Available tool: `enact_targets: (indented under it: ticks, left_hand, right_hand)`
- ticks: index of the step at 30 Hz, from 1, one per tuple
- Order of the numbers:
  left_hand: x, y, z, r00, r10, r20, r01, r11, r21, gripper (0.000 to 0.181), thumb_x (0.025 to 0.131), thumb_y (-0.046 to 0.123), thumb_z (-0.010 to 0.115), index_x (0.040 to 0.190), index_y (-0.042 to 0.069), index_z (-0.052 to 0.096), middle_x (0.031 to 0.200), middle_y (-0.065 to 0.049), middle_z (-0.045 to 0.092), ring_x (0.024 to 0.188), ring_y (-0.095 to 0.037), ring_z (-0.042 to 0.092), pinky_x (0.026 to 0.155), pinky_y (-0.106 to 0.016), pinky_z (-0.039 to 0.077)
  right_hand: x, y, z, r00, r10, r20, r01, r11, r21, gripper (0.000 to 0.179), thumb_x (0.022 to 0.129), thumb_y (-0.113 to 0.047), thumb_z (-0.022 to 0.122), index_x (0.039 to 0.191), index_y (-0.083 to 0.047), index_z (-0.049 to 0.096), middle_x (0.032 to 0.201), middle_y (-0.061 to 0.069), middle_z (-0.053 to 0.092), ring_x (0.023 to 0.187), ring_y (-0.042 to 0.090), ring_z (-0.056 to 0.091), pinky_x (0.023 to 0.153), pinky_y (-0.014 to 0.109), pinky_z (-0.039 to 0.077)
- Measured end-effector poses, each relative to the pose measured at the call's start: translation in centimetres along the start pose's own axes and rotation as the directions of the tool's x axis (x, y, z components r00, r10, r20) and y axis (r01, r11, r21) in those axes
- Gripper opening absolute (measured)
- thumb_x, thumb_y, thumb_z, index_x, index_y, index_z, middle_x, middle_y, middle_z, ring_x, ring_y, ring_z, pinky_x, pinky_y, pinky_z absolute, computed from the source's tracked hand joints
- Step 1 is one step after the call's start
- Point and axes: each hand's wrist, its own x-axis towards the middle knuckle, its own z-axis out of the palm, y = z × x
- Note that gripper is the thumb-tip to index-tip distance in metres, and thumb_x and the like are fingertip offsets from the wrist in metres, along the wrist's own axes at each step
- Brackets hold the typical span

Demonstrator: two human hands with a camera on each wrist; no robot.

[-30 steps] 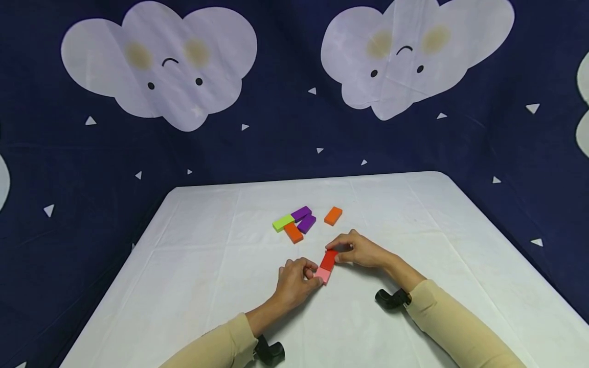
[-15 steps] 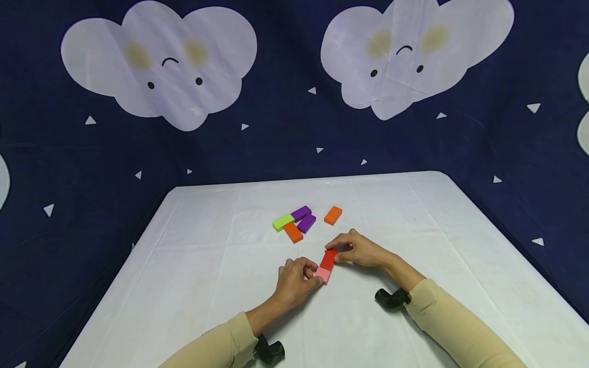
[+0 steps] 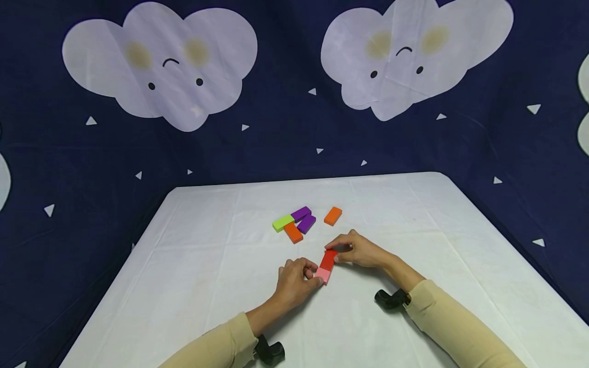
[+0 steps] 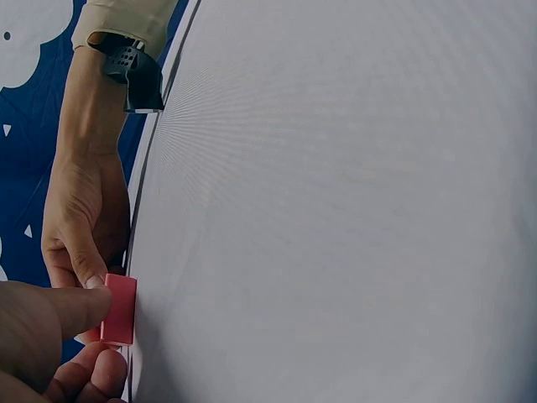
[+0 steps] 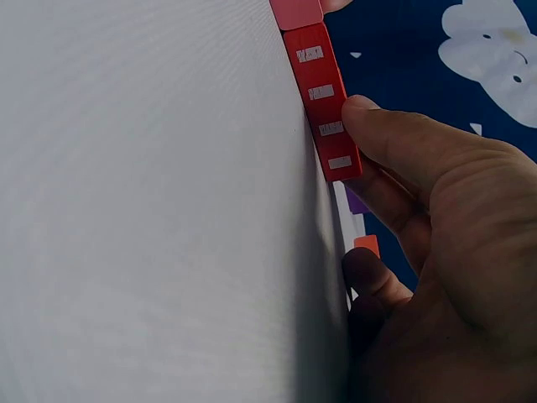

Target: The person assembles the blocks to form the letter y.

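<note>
A pink block and a red block lie end to end on the white table, touching in the head view. My left hand pinches the pink block between thumb and fingers; in the left wrist view the thumb lies against the pink block. My right hand pinches the far end of the red block. Close up in the right wrist view, the red block shows several pale marks along its side, with the right thumb pressed to it.
Beyond the hands lie a lime green block, two purple blocks, one of them nearer, an orange block touching the group, and another orange block apart to the right. A dark blue cloud-patterned cloth hangs behind the table.
</note>
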Motion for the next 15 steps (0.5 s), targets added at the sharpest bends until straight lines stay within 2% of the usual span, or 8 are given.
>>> enact_targets:
  ticks: [9,15]
  left_hand:
    - [0.02,-0.02,-0.04,1.000,-0.022,0.001,0.022,0.999,-0.045,0.024,0.074,0.022,0.075,0.094,0.011,0.067,0.073,0.000,0.060,0.072,-0.008,0.040,0.072,-0.028,0.025]
    - [0.20,0.03,-0.20,0.999,-0.032,0.014,0.034,0.995,-0.090,0.024,0.075,0.019,0.074,0.097,0.010,0.066,0.080,-0.003,0.059,0.076,-0.009,0.038,0.072,-0.028,0.024]
  right_hand:
    - [-0.06,-0.05,-0.05,1.000,0.012,0.000,-0.012,1.000,0.026,0.034,0.080,-0.026,0.073,0.113,-0.032,0.068,0.114,-0.011,0.067,0.088,0.017,0.040,0.074,0.028,0.034]
    - [-0.06,0.05,-0.03,1.000,-0.002,-0.006,0.002,0.999,0.034,0.034,0.080,-0.028,0.072,0.114,-0.029,0.068,0.116,-0.010,0.066,0.091,0.016,0.042,0.078,0.028,0.035]
